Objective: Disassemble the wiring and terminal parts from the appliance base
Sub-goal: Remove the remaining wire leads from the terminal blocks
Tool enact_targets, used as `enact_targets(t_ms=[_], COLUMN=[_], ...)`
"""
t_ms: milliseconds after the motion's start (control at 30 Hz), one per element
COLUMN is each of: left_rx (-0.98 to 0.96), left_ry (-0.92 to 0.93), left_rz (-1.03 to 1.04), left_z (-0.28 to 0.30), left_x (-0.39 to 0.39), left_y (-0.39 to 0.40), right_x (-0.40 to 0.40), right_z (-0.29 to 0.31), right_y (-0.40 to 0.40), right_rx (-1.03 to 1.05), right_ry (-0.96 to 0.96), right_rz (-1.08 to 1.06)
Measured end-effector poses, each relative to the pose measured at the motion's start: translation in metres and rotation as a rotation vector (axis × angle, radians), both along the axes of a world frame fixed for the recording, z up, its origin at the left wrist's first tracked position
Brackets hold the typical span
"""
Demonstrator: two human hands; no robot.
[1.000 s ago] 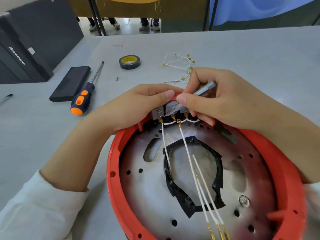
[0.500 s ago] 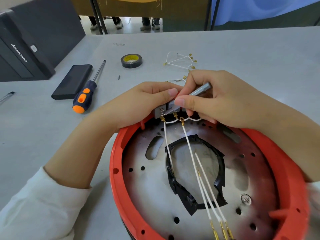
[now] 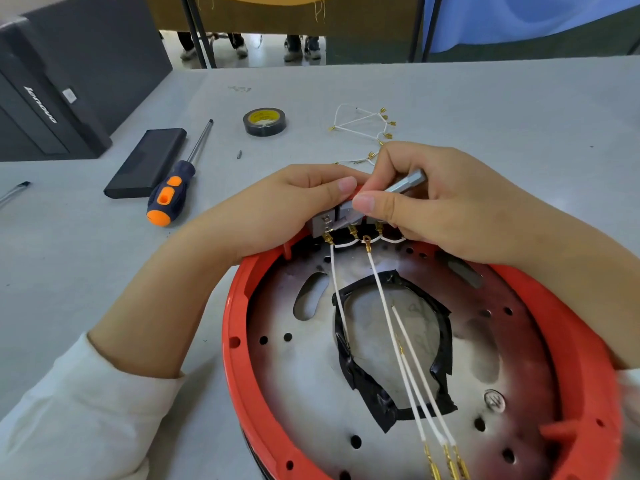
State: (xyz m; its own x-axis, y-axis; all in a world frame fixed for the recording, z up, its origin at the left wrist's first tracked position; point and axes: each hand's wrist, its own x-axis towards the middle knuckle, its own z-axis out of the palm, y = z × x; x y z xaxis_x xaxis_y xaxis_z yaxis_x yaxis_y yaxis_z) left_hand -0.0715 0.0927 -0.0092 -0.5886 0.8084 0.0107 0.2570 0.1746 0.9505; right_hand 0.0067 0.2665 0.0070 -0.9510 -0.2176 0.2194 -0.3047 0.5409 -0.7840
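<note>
Red plastic, round: the appliance base [image 3: 239, 368], inverted, with a scorched grey metal plate [image 3: 304, 375] inside, lower centre to lower right of the frame, on a pale grey surface [image 3: 485, 109].

Done, by the look of it: a loose bundle of thin white wires with brass terminals [image 3: 363, 124] lies apart on the surface, upper centre, beyond the hands. One ring-ended white wire [image 3: 381, 292] appears free at its top end.

Left, as I judge it: a grey terminal block [image 3: 323, 225] at the base's far rim, with brass connectors and short white jumper wires [image 3: 346, 243] attached below it; three long white leads [image 3: 415, 393] run toward the bottom edge; black tape ring [image 3: 363, 379] on the plate.

Left hand [image 3: 277, 213]: fingers curled over the rim, gripping the terminal block.
Right hand [image 3: 443, 209]: pinching a short silver hex driver bit [image 3: 405, 184], its tip at the block, between the two thumbs.

Unused, upper left: orange-and-navy screwdriver [image 3: 173, 188], black tape roll [image 3: 265, 121], flat black case [image 3: 147, 162].
</note>
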Motion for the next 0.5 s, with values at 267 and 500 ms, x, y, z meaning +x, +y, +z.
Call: enact_targets(t_ms=[267,500], left_rx=[-0.054,-0.049], left_ry=[0.065,0.081], left_rz=[0.031,0.049], left_z=[0.0015,0.0021], left_x=[0.0,0.0008], left_y=[-0.0001,0.0], right_x=[-0.0001,0.0017], right_z=[0.0023,0.0078], right_y=[0.0013,-0.007], right_rx=[-0.042,0.043], right_ry=[-0.038,-0.046], right_rz=[0.023,0.036])
